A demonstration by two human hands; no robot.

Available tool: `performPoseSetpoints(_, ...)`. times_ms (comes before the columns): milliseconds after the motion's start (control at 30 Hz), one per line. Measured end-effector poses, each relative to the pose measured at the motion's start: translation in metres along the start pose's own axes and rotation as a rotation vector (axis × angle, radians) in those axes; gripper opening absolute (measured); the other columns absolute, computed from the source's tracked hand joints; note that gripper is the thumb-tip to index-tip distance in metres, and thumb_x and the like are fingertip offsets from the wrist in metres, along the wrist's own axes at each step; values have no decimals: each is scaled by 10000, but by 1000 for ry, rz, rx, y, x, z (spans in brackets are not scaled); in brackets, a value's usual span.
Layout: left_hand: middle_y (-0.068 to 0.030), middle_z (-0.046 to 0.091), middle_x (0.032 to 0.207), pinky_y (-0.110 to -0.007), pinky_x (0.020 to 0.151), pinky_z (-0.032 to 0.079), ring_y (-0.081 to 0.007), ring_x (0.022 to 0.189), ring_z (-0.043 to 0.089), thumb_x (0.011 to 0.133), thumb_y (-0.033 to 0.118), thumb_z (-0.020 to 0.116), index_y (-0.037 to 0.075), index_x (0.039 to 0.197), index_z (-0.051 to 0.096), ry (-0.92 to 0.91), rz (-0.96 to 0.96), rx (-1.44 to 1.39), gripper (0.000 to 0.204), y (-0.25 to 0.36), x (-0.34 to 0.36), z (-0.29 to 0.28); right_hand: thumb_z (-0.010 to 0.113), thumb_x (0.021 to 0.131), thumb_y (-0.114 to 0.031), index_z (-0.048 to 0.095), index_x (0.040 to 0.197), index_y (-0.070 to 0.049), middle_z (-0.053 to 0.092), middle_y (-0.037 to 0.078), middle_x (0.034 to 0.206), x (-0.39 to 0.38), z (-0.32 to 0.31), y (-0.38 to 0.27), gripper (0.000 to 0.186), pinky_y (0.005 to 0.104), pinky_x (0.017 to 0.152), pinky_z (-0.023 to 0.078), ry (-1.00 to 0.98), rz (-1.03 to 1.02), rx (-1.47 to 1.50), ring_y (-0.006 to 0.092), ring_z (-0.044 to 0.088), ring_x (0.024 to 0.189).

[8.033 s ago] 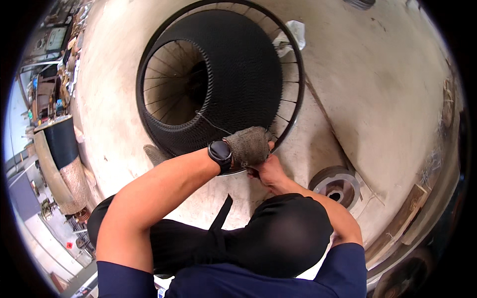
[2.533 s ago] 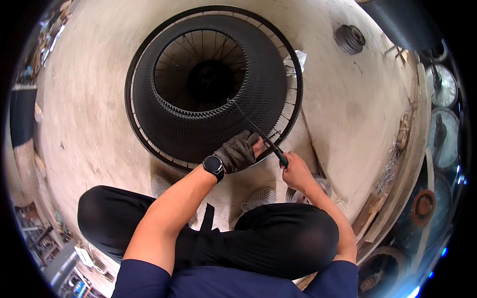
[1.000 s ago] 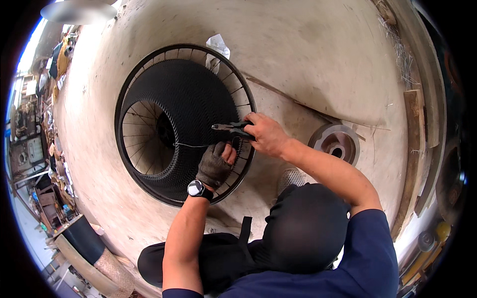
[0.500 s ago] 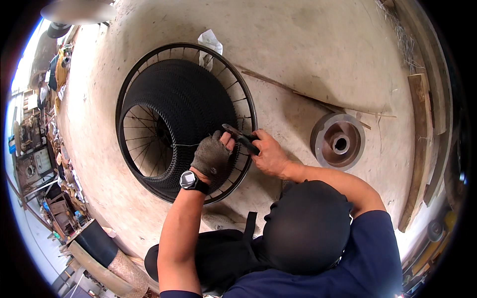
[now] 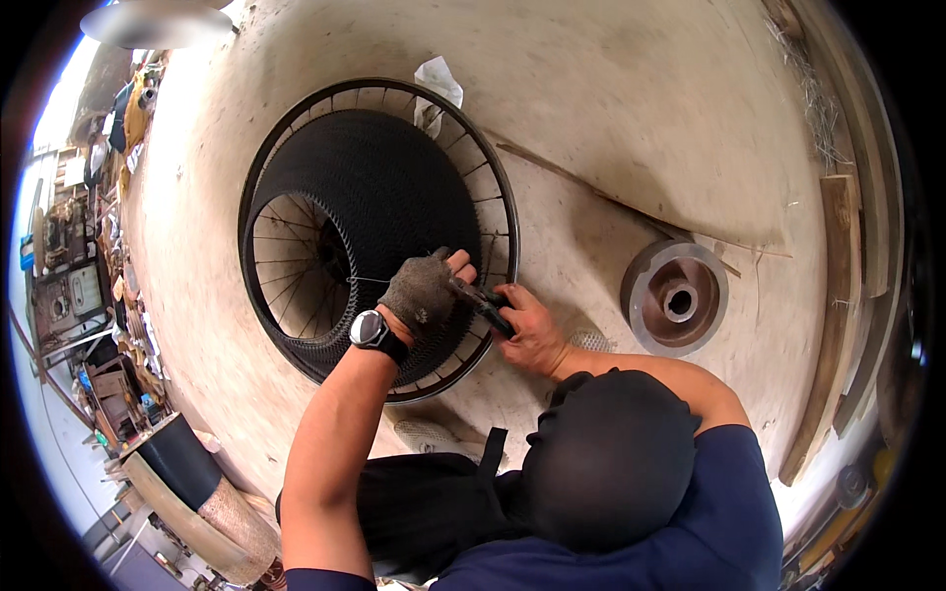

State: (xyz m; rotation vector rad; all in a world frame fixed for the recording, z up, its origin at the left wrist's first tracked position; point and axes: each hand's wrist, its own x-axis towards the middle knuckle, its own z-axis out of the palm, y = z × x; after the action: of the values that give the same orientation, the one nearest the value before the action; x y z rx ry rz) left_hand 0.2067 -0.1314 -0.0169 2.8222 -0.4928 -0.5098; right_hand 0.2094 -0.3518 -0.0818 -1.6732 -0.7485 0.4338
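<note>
A barrel-shaped bundle of black ribbed rubber, like nested tyres [image 5: 394, 177], lies within a large spoked wheel [image 5: 515, 227] on the floor. Across its near side runs a thin pale wire [image 5: 369, 280] from the inner opening to my left hand [image 5: 419, 293]. That hand, in a grey fingerless glove, rests on the bundle with its fingers curled closed around the wire's end, which is hidden. Bare, my right hand [image 5: 532, 333] grips pliers [image 5: 487, 305] by their black handles. Their jaws reach the left hand's fingers; whether they bite the wire is hidden.
A thick metal pulley-like wheel [image 5: 711, 286] sits on the floor to the right, with a thin wooden strip [image 5: 591, 190] beyond it. White paper [image 5: 439, 84] touches the spoked wheel's far side. Timber planks [image 5: 836, 315] line the right; clutter and a large roll [image 5: 182, 468] stand left.
The pliers have dropped and turned, their jaws now against my left hand's fingers rather than pointing up past them. My left hand stays on the bundle. The whole view has shifted slightly.
</note>
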Motion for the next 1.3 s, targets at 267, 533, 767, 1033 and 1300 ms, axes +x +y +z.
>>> performPoseSetpoints(267,-35,607,878,-400,673,540,-276,832,670,841,191,652,157,903,640,94,-208,-119,72,5,6,8,677,818,-56,662,901,32,589,198,1128,4,13,-12,121,423,843,524,-9,153,129,382,620,982)
performPoseSetpoints(533,-76,635,963,-444,749,550,-309,917,682,859,173,601,160,874,693,21,-283,-157,94,5,10,5,681,802,-59,668,1033,18,596,201,1199,26,-78,-6,244,463,985,465,-118,11,-445,385,577,1120)
performPoseSetpoints(767,-60,601,930,-418,728,521,-298,861,660,853,124,592,155,866,646,124,-261,-178,63,-1,8,21,605,822,-77,676,978,-19,575,231,1297,81,-121,-19,182,534,1159,313,-659,-326,-991,360,541,1217)
performPoseSetpoints(1033,-69,619,979,-419,756,538,-305,902,669,888,167,574,147,906,660,51,-302,-126,89,1,11,24,589,832,-87,705,979,2,557,294,1348,96,-103,-26,207,540,1188,299,-830,-346,-995,391,556,1236)
performPoseSetpoints(1300,-83,619,1005,-428,775,539,-315,939,663,909,197,551,151,955,656,30,-391,-231,123,-2,15,34,643,734,-53,702,1037,-1,566,292,1324,107,-95,-33,313,540,1170,331,-941,-256,-1064,404,554,1216)
